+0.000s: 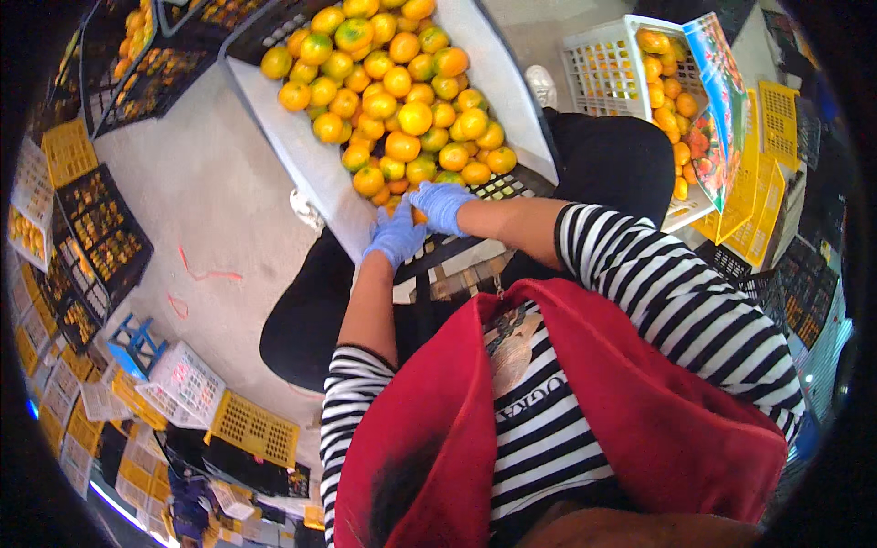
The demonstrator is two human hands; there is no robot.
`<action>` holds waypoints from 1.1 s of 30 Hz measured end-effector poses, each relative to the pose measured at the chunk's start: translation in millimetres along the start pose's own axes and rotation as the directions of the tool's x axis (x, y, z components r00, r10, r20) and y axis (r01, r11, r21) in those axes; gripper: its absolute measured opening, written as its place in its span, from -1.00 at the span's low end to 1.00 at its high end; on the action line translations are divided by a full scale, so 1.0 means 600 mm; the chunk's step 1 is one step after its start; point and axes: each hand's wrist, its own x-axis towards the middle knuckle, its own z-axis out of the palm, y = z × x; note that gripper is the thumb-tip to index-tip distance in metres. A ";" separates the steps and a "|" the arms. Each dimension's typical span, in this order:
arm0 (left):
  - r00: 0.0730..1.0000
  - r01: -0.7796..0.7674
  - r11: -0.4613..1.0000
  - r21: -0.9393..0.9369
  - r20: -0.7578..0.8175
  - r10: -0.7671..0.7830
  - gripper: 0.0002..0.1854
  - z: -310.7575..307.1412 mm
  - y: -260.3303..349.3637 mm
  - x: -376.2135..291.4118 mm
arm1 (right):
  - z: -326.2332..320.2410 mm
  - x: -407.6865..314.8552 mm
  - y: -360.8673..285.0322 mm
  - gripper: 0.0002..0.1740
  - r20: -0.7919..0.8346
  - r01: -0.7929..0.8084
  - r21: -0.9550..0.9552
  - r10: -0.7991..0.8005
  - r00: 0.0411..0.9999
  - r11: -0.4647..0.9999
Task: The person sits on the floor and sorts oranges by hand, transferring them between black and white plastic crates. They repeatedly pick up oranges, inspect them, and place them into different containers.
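A black plastic crate [541, 137] with pale lining sheets [301, 154] along its sides stands tilted before me, holding many orange and green-tinged mandarins [397, 82]. Both my hands wear blue gloves and meet at the crate's near end. My left hand [394, 236] points its fingers in among the nearest fruit. Beside it, my right hand [442, 205] reaches in from the right, fingertips next to the left ones. An orange mandarin [418, 216] shows partly between the two hands. The fingers hide whether either hand grips it.
To the right, a white crate [603, 75] of mandarins stands by a printed carton flap [716, 103] and yellow crates [754, 205]. Black crates [103, 233] of fruit line the left. A blue stool [137, 346] stands by a white crate [185, 383]. My knees flank the fruit crate.
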 end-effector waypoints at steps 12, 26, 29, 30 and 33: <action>0.937 -0.327 0.889 0.319 -0.015 0.350 -0.35 0.098 -0.103 0.138 | -0.228 -0.284 -0.019 -0.60 -0.708 0.606 0.113 -0.364 0.605 0.788; 0.964 -0.082 0.993 0.082 -0.247 0.100 -0.23 0.015 0.051 -0.012 | -0.071 -0.444 0.827 -0.29 -0.688 -0.524 0.515 0.691 0.220 0.679; 0.958 -0.078 0.972 0.222 -0.252 0.134 -0.22 0.010 0.070 -0.001 | -0.136 -0.469 0.795 -0.31 -0.703 -0.693 0.385 0.680 0.207 0.609; 0.959 -0.060 0.981 0.182 -0.263 0.108 -0.23 0.012 0.073 -0.001 | -0.189 -0.463 0.760 -0.30 -0.682 -0.641 0.494 0.719 0.132 0.587; 0.966 -0.068 0.967 0.245 -0.227 0.126 -0.26 0.008 0.076 -0.007 | -0.352 -0.471 0.561 -0.39 -0.762 0.019 0.621 0.599 0.246 0.783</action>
